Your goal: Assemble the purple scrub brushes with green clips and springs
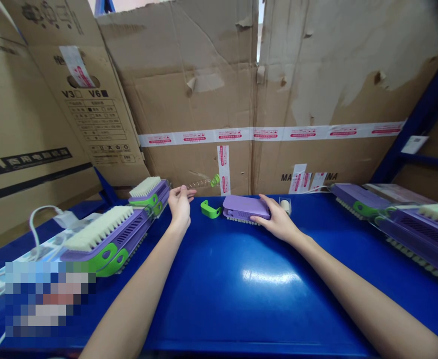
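Observation:
Near the back of the blue table, my right hand grips one end of a purple scrubber block, thumb in front and fingers over the top. A fringe of pale tufts shows along the block's lower edge. To its left lies a loose green U-shaped piece. My left hand is raised left of that piece, its fingers pinched on a clear coiled cord. The cord stretches rightward to a green end in front of the cardboard. Past my right hand stands a small clear holder with a whitish roll.
Purple-and-green scrubbers with cream pads sit at the left and right. White cables and a plug lie far left beside a blurred-out patch. Cardboard sheets wall the back of the blue table; a blue post rises right.

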A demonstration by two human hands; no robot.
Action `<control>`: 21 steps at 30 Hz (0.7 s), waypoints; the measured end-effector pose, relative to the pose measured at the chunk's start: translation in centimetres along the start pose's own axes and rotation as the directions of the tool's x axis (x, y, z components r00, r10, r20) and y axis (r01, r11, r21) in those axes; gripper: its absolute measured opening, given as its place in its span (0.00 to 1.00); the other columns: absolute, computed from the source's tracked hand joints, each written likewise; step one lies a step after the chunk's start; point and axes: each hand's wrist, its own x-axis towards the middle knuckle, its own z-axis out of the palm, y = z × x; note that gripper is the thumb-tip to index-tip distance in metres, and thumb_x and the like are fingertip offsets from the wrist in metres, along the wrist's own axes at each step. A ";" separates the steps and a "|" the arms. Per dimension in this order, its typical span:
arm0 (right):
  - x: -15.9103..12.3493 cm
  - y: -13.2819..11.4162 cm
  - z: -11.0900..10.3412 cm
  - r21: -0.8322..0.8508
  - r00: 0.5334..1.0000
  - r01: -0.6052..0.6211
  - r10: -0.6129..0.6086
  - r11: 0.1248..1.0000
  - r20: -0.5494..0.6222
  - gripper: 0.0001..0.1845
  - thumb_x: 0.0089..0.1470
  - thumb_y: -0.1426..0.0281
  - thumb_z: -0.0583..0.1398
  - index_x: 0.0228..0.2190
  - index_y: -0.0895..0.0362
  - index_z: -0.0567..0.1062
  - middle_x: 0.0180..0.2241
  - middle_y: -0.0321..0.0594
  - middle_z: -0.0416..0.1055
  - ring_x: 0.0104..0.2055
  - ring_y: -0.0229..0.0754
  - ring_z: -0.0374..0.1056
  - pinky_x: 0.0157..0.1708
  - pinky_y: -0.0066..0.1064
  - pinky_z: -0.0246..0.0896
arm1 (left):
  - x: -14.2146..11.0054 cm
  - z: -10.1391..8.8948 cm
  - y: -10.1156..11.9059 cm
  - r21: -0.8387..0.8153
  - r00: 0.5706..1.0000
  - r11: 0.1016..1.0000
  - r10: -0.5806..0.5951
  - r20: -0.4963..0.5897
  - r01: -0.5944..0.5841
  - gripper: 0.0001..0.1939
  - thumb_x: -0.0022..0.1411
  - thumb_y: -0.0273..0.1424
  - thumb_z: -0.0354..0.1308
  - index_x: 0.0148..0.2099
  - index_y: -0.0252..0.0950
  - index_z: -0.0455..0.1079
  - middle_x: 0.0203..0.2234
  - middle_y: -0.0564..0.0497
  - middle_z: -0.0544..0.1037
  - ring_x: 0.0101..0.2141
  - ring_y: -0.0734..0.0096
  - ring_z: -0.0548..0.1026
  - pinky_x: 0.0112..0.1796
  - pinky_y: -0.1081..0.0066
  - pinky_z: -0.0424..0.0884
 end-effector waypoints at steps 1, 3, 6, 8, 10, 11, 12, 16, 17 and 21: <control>0.1 0.1 0.2 -0.010 1.000 -0.002 0.001 1.000 -0.010 0.40 0.49 0.51 0.59 0.59 0.56 0.58 0.56 0.53 0.61 0.58 0.53 0.58 0.57 0.48 0.52 | -0.2 0.1 0.1 -0.028 1.000 0.999 -0.023 0.020 0.024 0.10 0.59 0.37 0.55 0.35 0.37 0.59 0.21 0.54 0.75 0.27 0.72 0.76 0.32 0.73 0.68; 0.4 0.2 0.8 -0.030 0.999 -0.012 0.010 0.999 -0.049 0.41 0.50 0.52 0.59 0.60 0.56 0.55 0.56 0.54 0.60 0.59 0.54 0.56 0.57 0.49 0.51 | -0.7 0.5 0.2 -0.066 0.995 0.995 -0.066 0.078 0.072 0.11 0.58 0.38 0.56 0.34 0.37 0.59 0.20 0.53 0.75 0.27 0.72 0.76 0.31 0.73 0.68; 0.6 0.3 1.6 -0.058 0.993 -0.013 0.007 0.998 -0.115 0.41 0.53 0.57 0.57 0.62 0.59 0.48 0.59 0.57 0.52 0.62 0.55 0.48 0.59 0.52 0.48 | -1.7 1.1 0.4 -0.113 0.973 0.980 -0.139 0.185 0.161 0.11 0.59 0.38 0.56 0.33 0.37 0.59 0.21 0.52 0.76 0.27 0.72 0.76 0.32 0.72 0.68; 0.5 0.1 1.8 -0.083 0.994 -0.005 -0.004 0.997 -0.110 0.40 0.55 0.61 0.54 0.62 0.61 0.45 0.61 0.60 0.45 0.65 0.56 0.42 0.60 0.52 0.45 | -2.4 1.4 0.5 -0.134 0.951 0.966 -0.184 0.248 0.221 0.09 0.60 0.36 0.55 0.33 0.37 0.59 0.22 0.51 0.77 0.28 0.71 0.76 0.32 0.71 0.68; 0.2 -0.3 1.7 -0.105 0.997 0.009 -0.017 0.994 -0.072 0.39 0.54 0.65 0.53 0.62 0.63 0.44 0.62 0.60 0.41 0.66 0.56 0.37 0.61 0.52 0.43 | -2.9 1.7 0.6 -0.137 0.934 0.956 -0.213 0.286 0.260 0.08 0.60 0.34 0.54 0.33 0.36 0.60 0.23 0.50 0.78 0.28 0.71 0.76 0.32 0.72 0.68; 0.1 -0.4 1.6 -0.112 0.998 0.023 -0.029 0.993 -0.053 0.39 0.54 0.66 0.53 0.62 0.63 0.43 0.62 0.60 0.40 0.66 0.55 0.36 0.61 0.51 0.43 | -3.2 1.8 0.7 -0.134 0.929 0.954 -0.221 0.297 0.269 0.08 0.60 0.34 0.54 0.33 0.36 0.60 0.23 0.50 0.78 0.28 0.72 0.76 0.32 0.72 0.68; -0.1 -0.6 1.4 -0.117 0.998 0.043 -0.047 0.992 -0.040 0.39 0.53 0.67 0.53 0.62 0.62 0.43 0.62 0.59 0.40 0.66 0.54 0.36 0.61 0.51 0.43 | -3.3 1.9 0.8 -0.130 0.926 0.953 -0.225 0.303 0.274 0.08 0.60 0.34 0.54 0.33 0.36 0.60 0.23 0.50 0.78 0.28 0.72 0.76 0.31 0.72 0.68; -0.3 -1.0 1.1 -0.155 0.991 0.111 -0.121 0.982 -0.061 0.37 0.53 0.65 0.55 0.60 0.60 0.48 0.60 0.57 0.45 0.64 0.53 0.44 0.59 0.48 0.49 | -3.7 2.0 1.1 -0.127 0.921 0.950 -0.236 0.311 0.286 0.09 0.60 0.35 0.55 0.33 0.36 0.60 0.22 0.50 0.77 0.27 0.72 0.75 0.30 0.73 0.67; -0.2 -1.0 1.1 -0.178 0.988 0.110 -0.127 0.978 -0.087 0.35 0.53 0.65 0.55 0.59 0.60 0.51 0.59 0.57 0.48 0.62 0.54 0.47 0.58 0.49 0.51 | -3.7 2.1 1.1 -0.127 0.921 0.949 -0.237 0.310 0.287 0.09 0.60 0.35 0.55 0.33 0.36 0.60 0.22 0.50 0.77 0.27 0.72 0.75 0.30 0.73 0.67; 0.2 -1.2 1.1 -0.338 0.975 -0.026 -0.052 0.941 -0.218 0.18 0.54 0.68 0.52 0.47 0.60 0.66 0.49 0.57 0.60 0.52 0.57 0.58 0.47 0.50 0.58 | -3.7 2.1 1.2 -0.116 0.921 0.952 -0.238 0.310 0.285 0.10 0.59 0.36 0.56 0.33 0.36 0.60 0.23 0.50 0.77 0.27 0.72 0.75 0.30 0.73 0.67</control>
